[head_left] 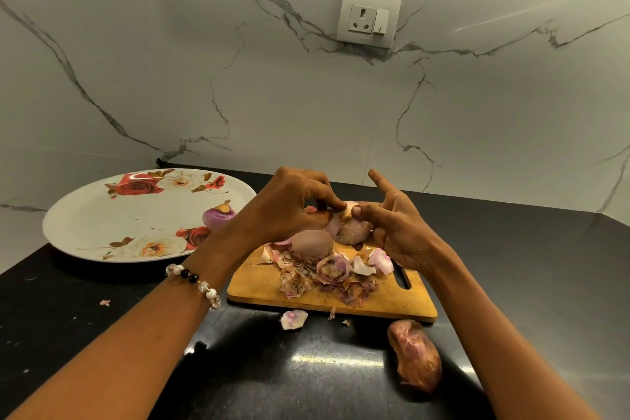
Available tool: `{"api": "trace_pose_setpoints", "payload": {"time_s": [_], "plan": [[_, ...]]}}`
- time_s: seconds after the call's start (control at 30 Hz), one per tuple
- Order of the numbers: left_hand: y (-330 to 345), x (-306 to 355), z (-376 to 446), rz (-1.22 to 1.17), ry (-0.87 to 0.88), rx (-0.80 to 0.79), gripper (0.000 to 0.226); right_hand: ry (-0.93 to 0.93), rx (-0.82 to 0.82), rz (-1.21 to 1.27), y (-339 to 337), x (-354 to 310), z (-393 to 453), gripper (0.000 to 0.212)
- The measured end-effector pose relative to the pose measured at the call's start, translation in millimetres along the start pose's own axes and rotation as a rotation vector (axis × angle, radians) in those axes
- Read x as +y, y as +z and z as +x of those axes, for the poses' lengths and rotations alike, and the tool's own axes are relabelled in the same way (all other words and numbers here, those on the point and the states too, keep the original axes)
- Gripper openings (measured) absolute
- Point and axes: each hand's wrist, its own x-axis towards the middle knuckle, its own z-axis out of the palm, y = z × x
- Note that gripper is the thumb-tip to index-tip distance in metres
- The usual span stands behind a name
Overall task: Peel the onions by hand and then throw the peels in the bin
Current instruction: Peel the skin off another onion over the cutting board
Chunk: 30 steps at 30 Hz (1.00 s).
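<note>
Both hands hold one onion [349, 230] above the wooden cutting board [259, 286]. My left hand [293, 206] pinches its papery skin at the top with curled fingers. My right hand [392, 225] cradles the onion from the right, thumb pressed on the skin and index finger raised. A second onion [312, 244] sits on the board just below them. A heap of dry peels [327, 278] covers the board's middle. A peeled purple onion [218, 215] lies on the floral plate [102, 215].
A large loose peel [414, 353] lies on the black counter [272, 368] near the front right of the board. A small white peel piece [293, 319] lies just in front of the board. The marble wall carries a socket [368, 19]. No bin is in view.
</note>
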Motion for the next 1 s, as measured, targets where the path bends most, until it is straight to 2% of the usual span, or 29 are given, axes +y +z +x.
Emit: {"api": "trace_pose_setpoints", "payload": {"time_s": [0.17,0.37,0.67,0.77,1.0], "plan": [[4,0,-1,0.037,0.001,0.088,0.015,-0.02,0.007,-0.02,4,3,1,0.106],[-1,1,-2,-0.007,-0.032,0.117,0.026,-0.052,0.081,0.085,-2,-2,1,0.106],[9,9,-1,0.31,0.038,0.09,0.022,-0.1,0.067,-0.086,-3,-2,2,0.11],[10,8,-1,0.404,0.068,0.078,0.013,-0.101,0.04,-0.12,-2,-2,1,0.111],[14,7,1,0.523,0.138,0.039,0.022,-0.096,0.028,-0.116,1,-1,0,0.111]]}}
